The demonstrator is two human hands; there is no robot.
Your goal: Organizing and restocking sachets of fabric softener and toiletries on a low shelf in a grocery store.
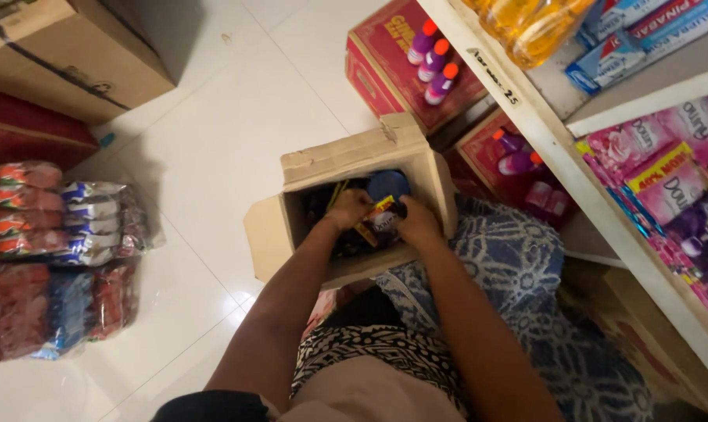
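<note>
— Head view: what do the hands hold?
— Left hand [348,208] and right hand [418,221] both clasp a dark sachet pack [381,219], between them, inside the open cardboard box [354,160].

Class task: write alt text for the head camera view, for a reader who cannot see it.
Seen from above, a person's left hand and right hand grip a dark sachet pack inside an open cardboard box on a white tiled floor. Shelves of bright pouches stand right; wrapped bundles lie left.
</note>
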